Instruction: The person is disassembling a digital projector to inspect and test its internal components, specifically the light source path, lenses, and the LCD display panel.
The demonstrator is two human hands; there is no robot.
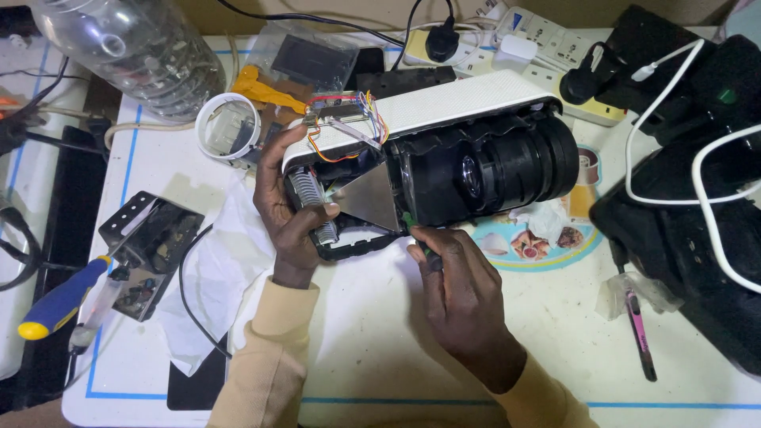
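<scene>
A partly opened projector (444, 150) lies on its side on the white table (372, 349), white shell up, black lens barrel (523, 162) pointing right, coloured wires showing at its left end. My left hand (289, 210) grips the left end of the projector, thumb on a ribbed metal part. My right hand (460, 293) holds a small green-handled screwdriver (414, 230), tip against the projector's lower edge beside a bare metal plate (369, 198).
A blue and yellow screwdriver (59, 301) and a black metal bracket (147, 238) lie at the left. A white ring (228, 127), a clear plastic bottle (135, 47), power strips (547, 47) and cables stand at the back. A black bag (697, 198) and a pink tool (638, 333) are at the right.
</scene>
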